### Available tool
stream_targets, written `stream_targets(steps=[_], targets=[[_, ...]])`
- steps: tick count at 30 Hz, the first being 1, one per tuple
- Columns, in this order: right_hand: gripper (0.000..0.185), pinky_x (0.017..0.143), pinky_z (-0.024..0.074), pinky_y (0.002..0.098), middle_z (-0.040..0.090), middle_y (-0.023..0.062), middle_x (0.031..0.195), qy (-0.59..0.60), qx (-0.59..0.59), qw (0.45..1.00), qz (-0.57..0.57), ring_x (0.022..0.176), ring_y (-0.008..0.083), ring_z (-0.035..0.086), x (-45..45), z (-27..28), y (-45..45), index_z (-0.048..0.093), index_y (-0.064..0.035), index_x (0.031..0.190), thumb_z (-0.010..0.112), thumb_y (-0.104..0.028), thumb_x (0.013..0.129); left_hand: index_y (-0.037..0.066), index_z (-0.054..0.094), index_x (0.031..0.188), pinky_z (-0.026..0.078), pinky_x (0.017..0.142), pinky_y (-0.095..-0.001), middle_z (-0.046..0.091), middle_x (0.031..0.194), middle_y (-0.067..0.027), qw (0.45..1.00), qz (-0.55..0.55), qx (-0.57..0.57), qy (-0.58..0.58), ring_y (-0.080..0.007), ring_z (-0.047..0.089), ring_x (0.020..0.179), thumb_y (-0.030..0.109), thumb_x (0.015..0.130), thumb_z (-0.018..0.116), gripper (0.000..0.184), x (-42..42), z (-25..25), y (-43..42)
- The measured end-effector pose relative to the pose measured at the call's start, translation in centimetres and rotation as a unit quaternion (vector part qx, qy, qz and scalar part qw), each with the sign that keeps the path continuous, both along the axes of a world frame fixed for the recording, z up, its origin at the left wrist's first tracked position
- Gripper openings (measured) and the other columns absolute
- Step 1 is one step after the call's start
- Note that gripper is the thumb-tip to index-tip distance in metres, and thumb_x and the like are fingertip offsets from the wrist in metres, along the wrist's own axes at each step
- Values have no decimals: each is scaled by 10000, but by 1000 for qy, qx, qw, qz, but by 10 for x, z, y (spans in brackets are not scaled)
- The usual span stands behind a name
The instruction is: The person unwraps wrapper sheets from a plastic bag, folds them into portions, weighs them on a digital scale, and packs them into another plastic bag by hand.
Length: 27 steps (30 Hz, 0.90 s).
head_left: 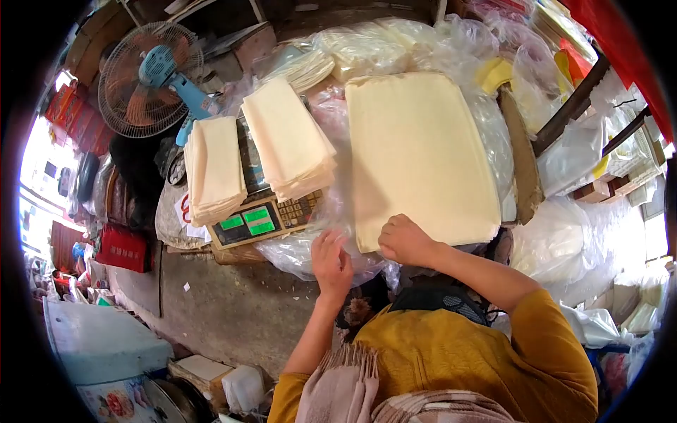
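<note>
A large flat stack of thin cream-coloured sheets [423,155] lies on clear plastic in front of me. My right hand [407,241] rests at its near edge with the fingers curled in; whatever they grip is hidden. Left of the stack, my left hand [331,266] is raised over the plastic, thumb apart from the fingers, and I see nothing in it. Beyond that hand is a digital scale [288,213] with lit green displays. A folded bundle of similar sheets [289,137] lies on the scale, and another folded bundle [215,168] sits at its left side.
A blue electric fan [156,67] stands at the far left. Clear plastic bags [367,49] line the table's back. A cardboard piece [520,158] stands right of the stack. Red-handled scissors [185,208] lie partly covered beside the scale. A red box [123,248] is at left.
</note>
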State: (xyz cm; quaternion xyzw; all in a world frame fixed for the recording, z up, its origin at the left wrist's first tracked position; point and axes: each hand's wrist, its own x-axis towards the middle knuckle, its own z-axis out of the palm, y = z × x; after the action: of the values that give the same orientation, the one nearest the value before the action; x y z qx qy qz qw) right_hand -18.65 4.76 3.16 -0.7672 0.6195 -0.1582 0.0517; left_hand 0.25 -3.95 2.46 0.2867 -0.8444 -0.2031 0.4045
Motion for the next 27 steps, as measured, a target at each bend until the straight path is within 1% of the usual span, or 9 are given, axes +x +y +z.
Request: stream_targets(steps=[4,10,16,19,22,25,27], targets=[[108,735,423,360,573,74,748,10,-52,999,11,795,245,539,2,-6,3,591,-74,670,615,-174,701,32,617,938,421,910,-395,616,1086,-103,1000,-12,13,-4,-324,527,1096,-119,686,534,306,2,-1,3],[113,716,437,346,557,78,729,57,-39,997,25,780,250,535,4,-9,3,580,-67,668,631,-168,676,22,620,923,424,906,-394,620,1073,-108,1000,-19,21,-2,-321,530,1091,-121,680,532,295,3,-5,4],[97,690,448,350,555,80,724,66,-34,997,25,760,250,535,7,-8,3,580,-59,680,602,-152,699,17,620,913,426,903,-394,624,1062,-111,999,-17,28,-5,-321,534,1083,-124,676,532,289,6,-4,6],[97,696,447,351,556,84,729,44,-34,998,12,774,250,536,9,0,3,581,-55,683,586,-147,711,16,617,908,426,902,-392,624,1060,-113,999,-19,28,-4,-320,537,1077,-127,667,532,293,7,-5,6],[95,697,446,350,558,79,737,53,-35,998,15,788,253,534,8,-3,5,582,-61,679,583,-148,717,15,614,903,427,900,-391,625,1059,-114,999,-20,31,-2,-321,538,1076,-132,655,532,300,8,-6,7],[83,702,444,354,567,74,758,40,8,999,31,806,253,535,2,-4,5,590,-68,698,572,-144,727,14,613,904,428,900,-391,629,1051,-114,999,-19,36,3,-323,542,1072,-137,643,529,313,9,-7,7],[93,712,440,363,576,73,775,14,8,1000,7,819,251,539,0,0,4,597,-68,722,577,-158,730,14,613,903,431,895,-393,632,1039,-115,999,-20,38,6,-326,548,1063,-139,638,527,318,10,-8,7]])
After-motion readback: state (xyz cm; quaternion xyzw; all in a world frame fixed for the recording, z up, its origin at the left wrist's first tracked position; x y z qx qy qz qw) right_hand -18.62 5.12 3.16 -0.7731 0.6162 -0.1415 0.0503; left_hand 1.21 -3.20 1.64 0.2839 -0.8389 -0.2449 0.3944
